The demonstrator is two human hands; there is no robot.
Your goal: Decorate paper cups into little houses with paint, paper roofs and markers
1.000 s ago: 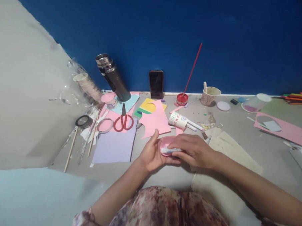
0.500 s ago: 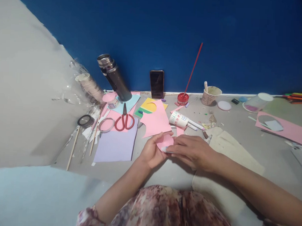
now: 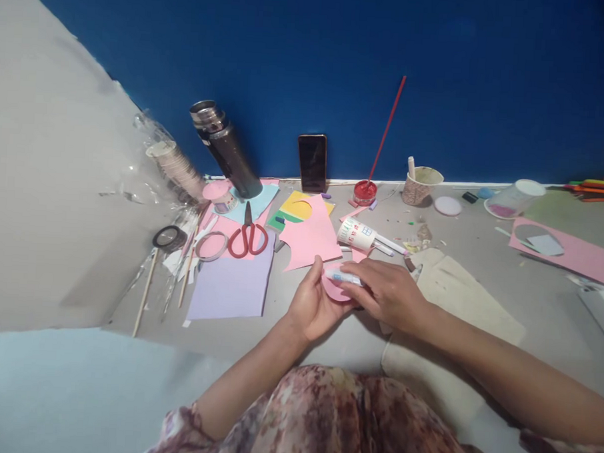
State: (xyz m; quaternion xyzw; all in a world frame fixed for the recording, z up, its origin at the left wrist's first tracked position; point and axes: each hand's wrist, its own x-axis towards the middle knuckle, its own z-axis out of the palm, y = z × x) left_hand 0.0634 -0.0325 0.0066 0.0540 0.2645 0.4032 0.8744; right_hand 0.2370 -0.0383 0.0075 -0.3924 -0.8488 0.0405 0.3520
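Observation:
My left hand (image 3: pixel 312 308) cups a round pink paper piece (image 3: pixel 335 292), its thumb along the far-left rim. In my right hand (image 3: pixel 386 290) is a small white tube with blue print (image 3: pixel 344 276), pinched between thumb and fingers. The tube lies across the top of the pink circle, its left end at the paper's upper edge. Whether its tip presses on the paper I cannot tell. Just beyond my hands lie a cut pink sheet (image 3: pixel 314 237) and a white paper cup with drawings (image 3: pixel 358 234), tipped on its side.
Red-handled scissors (image 3: pixel 248 241) rest on a purple sheet (image 3: pixel 229 287) at left, near tape rolls (image 3: pixel 169 237) and a dark flask (image 3: pixel 230 153). A phone (image 3: pixel 313 163) leans on the blue wall. Beyond stand a red paint pot (image 3: pixel 365 193) and a patterned cup (image 3: pixel 420 188).
My right hand has turned and lifted slightly, so the white tube now shows over the upper part of the pink circle. My left hand has shifted a little right and opened its thumb.

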